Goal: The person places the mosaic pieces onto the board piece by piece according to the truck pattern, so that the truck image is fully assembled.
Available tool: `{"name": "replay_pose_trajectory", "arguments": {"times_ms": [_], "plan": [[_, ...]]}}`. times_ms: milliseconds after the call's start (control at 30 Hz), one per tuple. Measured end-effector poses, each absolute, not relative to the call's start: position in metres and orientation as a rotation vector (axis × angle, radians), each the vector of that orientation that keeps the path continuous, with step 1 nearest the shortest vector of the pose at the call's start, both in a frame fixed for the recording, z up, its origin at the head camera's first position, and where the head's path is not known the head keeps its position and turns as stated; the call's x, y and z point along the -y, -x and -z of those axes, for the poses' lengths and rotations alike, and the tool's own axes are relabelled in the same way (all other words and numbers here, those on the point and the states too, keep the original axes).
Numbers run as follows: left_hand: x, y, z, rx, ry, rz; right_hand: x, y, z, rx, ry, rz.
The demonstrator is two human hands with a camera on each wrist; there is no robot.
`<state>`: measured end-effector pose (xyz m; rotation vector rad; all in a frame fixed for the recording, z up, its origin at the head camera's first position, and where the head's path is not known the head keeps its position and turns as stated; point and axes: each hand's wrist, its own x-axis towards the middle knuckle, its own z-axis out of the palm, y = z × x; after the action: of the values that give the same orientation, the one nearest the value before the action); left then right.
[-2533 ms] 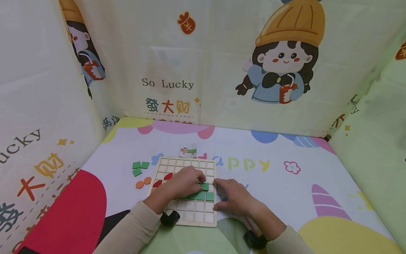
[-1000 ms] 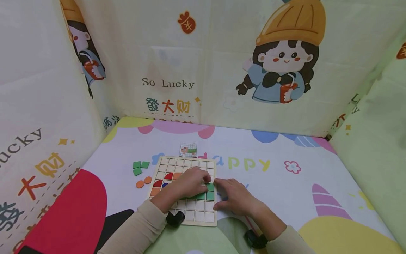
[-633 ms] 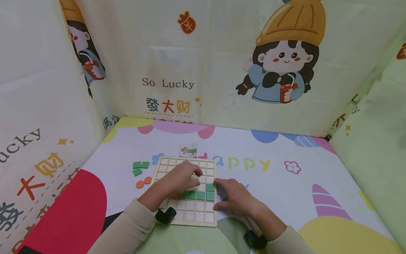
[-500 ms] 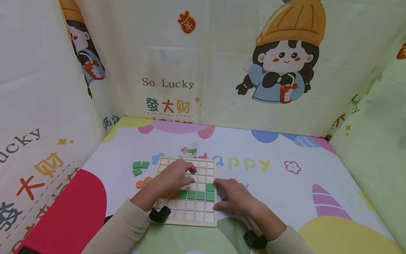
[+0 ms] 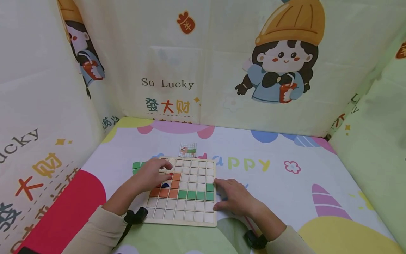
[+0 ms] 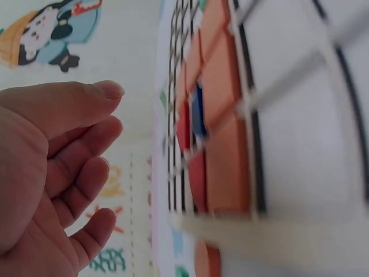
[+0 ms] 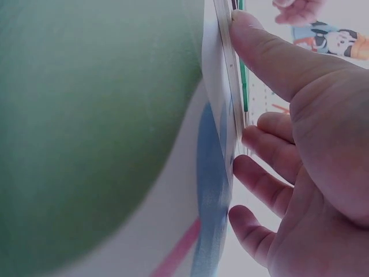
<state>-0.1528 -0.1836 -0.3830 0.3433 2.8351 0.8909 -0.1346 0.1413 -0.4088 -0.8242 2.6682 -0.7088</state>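
Observation:
A wooden grid board (image 5: 195,215) lies flat on the table. Orange squares (image 5: 164,193), red pieces, a dark blue piece (image 5: 165,185) and green squares (image 5: 191,194) sit in its cells. Above the board's left side hovers my left hand (image 5: 150,176), fingers loosely bent and nothing in them in the left wrist view. It partly covers the red pieces and the loose green squares (image 5: 136,165) on the table. My right hand (image 5: 236,197) rests at the board's right edge, thumb and fingertips against the rim (image 7: 230,63) in the right wrist view.
Behind the board lies a small card (image 5: 188,150) with a coloured grid picture. Printed fabric walls (image 5: 222,116) enclose the table at the back and sides. A black strap device (image 5: 136,216) is on the left wrist, another on the right (image 5: 255,240).
The left hand set a green square into the board's right column, let go and moved left across the board. The right hand has stayed at the edge.

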Motion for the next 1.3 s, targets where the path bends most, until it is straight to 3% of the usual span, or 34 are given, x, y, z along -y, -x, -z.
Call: {"name": "replay_pose_trajectory", "arguments": {"times_ms": [500, 1300], "plan": [[0.231, 0.14, 0.39, -2.853, -0.051, -0.888, -0.14, 0.136, 0.413, -2.673, 0.824, 0.695], [0.275, 0.141, 0.409, -2.907, 0.066, -0.808, -0.14, 0.135, 0.413, -2.679, 0.822, 0.691]]}}
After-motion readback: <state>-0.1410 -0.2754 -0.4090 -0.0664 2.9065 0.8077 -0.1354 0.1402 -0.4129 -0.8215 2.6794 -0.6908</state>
